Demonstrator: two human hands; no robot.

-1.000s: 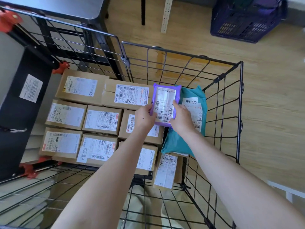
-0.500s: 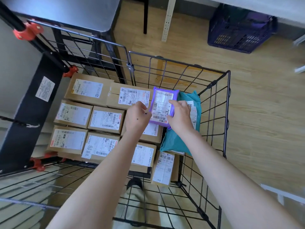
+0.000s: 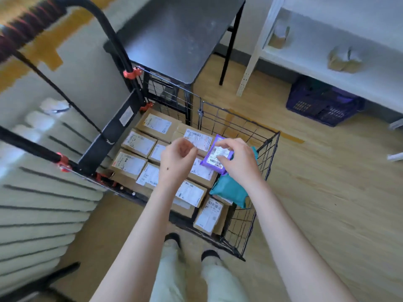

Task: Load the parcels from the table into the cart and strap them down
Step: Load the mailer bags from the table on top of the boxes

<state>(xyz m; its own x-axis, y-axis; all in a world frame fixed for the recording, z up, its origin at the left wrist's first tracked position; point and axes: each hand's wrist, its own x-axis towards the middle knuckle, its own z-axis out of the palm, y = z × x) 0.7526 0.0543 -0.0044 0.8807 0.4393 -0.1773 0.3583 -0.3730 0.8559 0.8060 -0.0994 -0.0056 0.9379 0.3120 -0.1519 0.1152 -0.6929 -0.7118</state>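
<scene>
A black wire cart point(image 3: 269, 158) stands on the floor in front of me, its bottom packed with several brown labelled boxes point(image 3: 133, 164). On its right side a teal soft parcel point(image 3: 229, 189) lies on the boxes. A purple parcel point(image 3: 212, 159) with a white label rests on top of the teal one and a box. My left hand point(image 3: 176, 162) hovers just left of the purple parcel, fingers loosely curled and holding nothing. My right hand point(image 3: 238, 162) is over the parcel's right end, with thumb and forefinger curved above its label.
The cart's black handle frame point(image 3: 113, 129) with red clips rises at the left. A black table point(image 3: 174, 35) stands behind the cart. A white shelf point(image 3: 327, 68) at the right holds wrapped parcels, with a blue crate point(image 3: 322, 103) under it. My feet point(image 3: 174, 239) are at the cart's near edge.
Both hands gripped the purple parcel's edges earlier. Now it lies on the load, my left hand has come off it, my right has loosened, and my view has risen and pulled back.
</scene>
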